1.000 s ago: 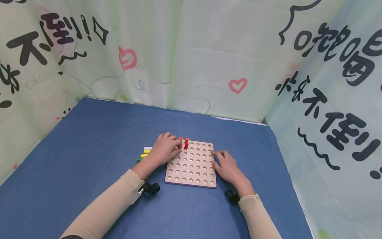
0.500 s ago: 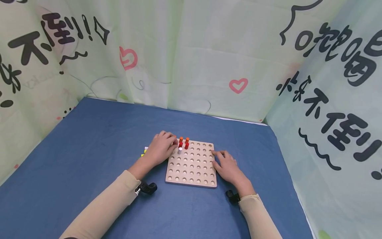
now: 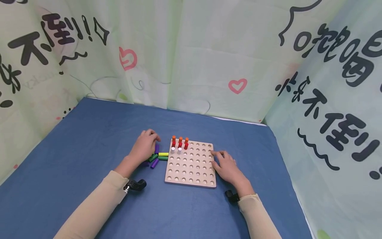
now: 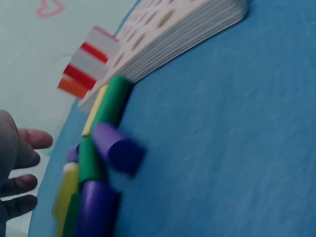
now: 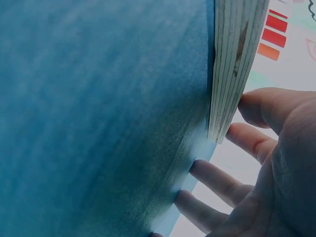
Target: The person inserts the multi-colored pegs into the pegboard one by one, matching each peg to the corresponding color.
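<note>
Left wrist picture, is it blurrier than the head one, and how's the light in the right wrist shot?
Left wrist: yes, one purple peg looks smeared; head: pegboard fairly crisp; right wrist: right hand dim against a pale, washed-out curtain.

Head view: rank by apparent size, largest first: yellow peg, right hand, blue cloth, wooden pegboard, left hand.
1. blue cloth
2. wooden pegboard
3. left hand and right hand: too alike to rank
4. yellow peg
</note>
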`<act>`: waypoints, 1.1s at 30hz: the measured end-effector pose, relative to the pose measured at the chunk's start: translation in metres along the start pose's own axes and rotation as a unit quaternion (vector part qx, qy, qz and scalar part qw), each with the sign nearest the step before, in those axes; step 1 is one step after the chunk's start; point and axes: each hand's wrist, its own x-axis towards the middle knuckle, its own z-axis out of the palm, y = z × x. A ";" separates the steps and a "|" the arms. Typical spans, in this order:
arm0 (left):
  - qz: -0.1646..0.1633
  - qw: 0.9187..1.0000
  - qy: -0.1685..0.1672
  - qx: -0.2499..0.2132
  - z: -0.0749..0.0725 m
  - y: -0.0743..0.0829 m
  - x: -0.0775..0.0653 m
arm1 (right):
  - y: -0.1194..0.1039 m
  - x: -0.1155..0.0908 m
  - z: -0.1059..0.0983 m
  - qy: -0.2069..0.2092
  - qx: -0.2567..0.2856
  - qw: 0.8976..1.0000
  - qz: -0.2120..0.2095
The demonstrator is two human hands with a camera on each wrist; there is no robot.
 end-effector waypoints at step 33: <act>0.033 0.975 -0.214 0.038 -0.036 -0.017 -0.007 | -0.001 -0.001 -0.002 -0.011 -0.003 1.000 0.007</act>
